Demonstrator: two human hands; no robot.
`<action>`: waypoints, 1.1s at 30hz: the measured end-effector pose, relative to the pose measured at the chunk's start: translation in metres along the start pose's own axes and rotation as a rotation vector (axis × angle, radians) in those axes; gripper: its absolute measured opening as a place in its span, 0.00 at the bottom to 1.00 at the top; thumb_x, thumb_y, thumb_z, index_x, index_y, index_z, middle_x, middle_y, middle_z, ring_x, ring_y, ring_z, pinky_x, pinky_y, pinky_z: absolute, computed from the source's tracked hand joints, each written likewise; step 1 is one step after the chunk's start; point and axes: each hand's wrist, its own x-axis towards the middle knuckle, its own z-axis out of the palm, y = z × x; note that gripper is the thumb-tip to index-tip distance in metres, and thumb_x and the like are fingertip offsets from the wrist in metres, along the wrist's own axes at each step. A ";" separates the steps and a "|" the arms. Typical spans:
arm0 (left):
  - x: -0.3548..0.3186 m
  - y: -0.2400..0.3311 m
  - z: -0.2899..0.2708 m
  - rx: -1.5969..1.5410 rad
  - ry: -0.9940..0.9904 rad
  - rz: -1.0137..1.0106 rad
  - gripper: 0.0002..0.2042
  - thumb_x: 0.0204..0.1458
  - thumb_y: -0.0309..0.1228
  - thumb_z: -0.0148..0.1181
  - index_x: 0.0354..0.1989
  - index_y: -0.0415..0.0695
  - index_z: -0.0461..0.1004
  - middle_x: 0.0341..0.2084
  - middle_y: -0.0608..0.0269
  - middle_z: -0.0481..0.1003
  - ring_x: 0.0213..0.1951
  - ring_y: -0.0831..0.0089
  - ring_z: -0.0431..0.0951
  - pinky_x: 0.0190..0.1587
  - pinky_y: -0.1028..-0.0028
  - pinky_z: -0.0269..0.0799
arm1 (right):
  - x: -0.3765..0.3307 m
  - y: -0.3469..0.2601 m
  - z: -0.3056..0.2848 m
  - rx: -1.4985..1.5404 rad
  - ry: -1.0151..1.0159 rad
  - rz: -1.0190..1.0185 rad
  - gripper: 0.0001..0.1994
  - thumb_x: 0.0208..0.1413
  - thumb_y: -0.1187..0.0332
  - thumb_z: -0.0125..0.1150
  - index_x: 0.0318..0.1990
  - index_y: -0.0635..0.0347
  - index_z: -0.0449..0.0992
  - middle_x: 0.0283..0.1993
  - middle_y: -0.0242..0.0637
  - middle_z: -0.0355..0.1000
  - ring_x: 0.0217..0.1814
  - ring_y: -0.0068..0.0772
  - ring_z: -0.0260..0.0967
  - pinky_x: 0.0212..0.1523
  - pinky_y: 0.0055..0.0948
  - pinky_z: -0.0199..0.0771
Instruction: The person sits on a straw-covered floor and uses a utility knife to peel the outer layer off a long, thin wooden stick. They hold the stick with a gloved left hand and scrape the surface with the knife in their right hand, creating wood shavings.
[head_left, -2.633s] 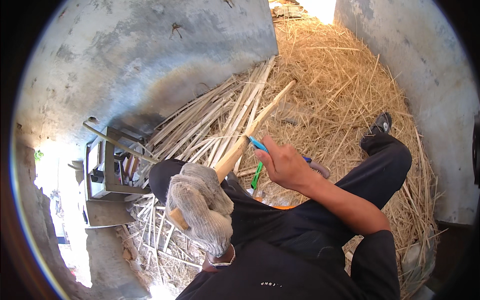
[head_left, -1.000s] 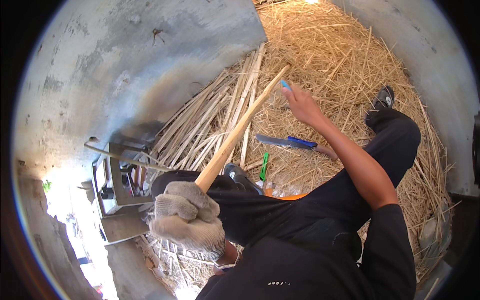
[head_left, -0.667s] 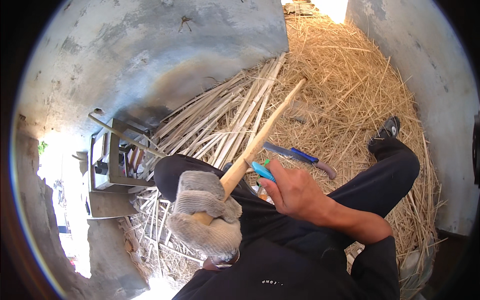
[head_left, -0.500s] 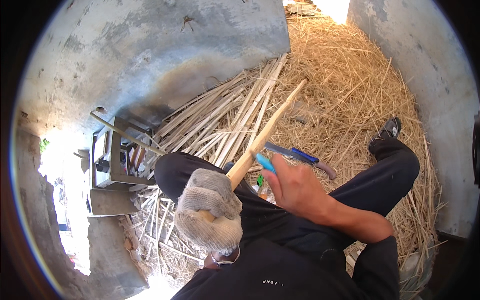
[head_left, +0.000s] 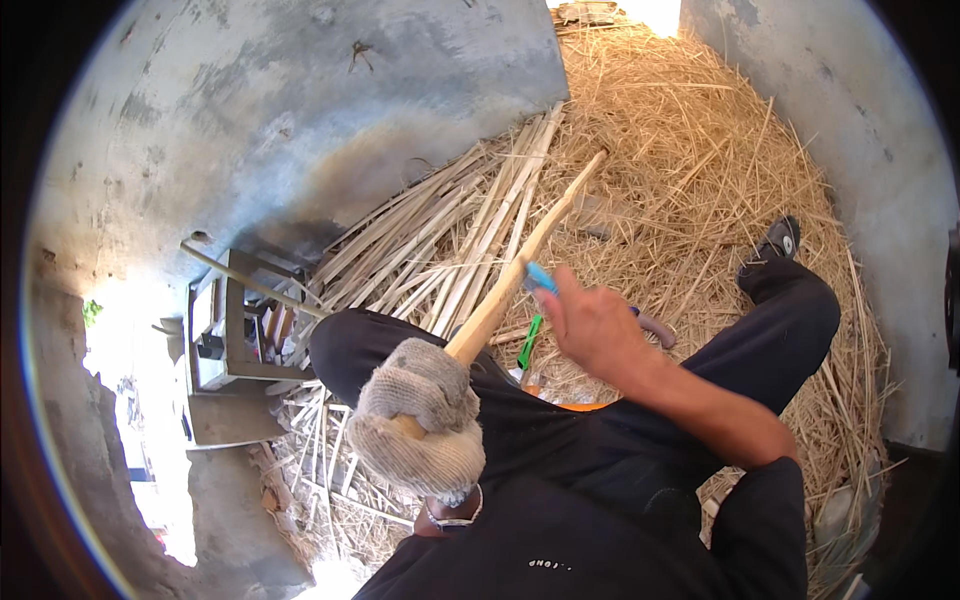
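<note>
A long pale wooden stick (head_left: 520, 270) is gripped by the gloved left hand (head_left: 418, 432); a blue-handled blade (head_left: 540, 277) is held against it mid-length by the bare right hand (head_left: 592, 325), so scraping looks partly done, far end left.

The stick (head_left: 520, 265) slants from the left hand (head_left: 420, 430) over the lap out above the straw floor (head_left: 700, 180), with the right hand (head_left: 590, 325) against its right side. A heap of split canes (head_left: 440, 240) lies on the floor along the wall (head_left: 300, 110), and a metal frame (head_left: 235, 340) stands left of the knees
</note>
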 end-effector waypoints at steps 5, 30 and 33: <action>0.005 0.006 0.013 0.064 0.006 0.072 0.26 0.58 0.52 0.53 0.17 0.43 0.64 0.12 0.58 0.67 0.15 0.70 0.66 0.14 0.75 0.63 | -0.016 -0.039 -0.007 0.112 0.014 -0.181 0.13 0.62 0.59 0.58 0.36 0.58 0.65 0.16 0.44 0.66 0.17 0.48 0.69 0.16 0.42 0.67; 0.006 0.006 0.008 0.001 0.052 0.045 0.26 0.57 0.53 0.52 0.16 0.43 0.64 0.11 0.58 0.65 0.15 0.69 0.66 0.13 0.75 0.61 | -0.021 -0.041 -0.012 0.209 -0.022 -0.237 0.10 0.63 0.66 0.56 0.42 0.65 0.67 0.27 0.48 0.71 0.22 0.51 0.71 0.22 0.42 0.71; 0.005 0.005 0.008 0.061 0.022 0.089 0.25 0.57 0.50 0.54 0.16 0.43 0.64 0.11 0.58 0.66 0.15 0.68 0.67 0.13 0.74 0.62 | -0.024 -0.047 -0.013 0.103 -0.028 -0.251 0.10 0.63 0.66 0.56 0.41 0.64 0.66 0.27 0.48 0.71 0.22 0.52 0.71 0.21 0.42 0.71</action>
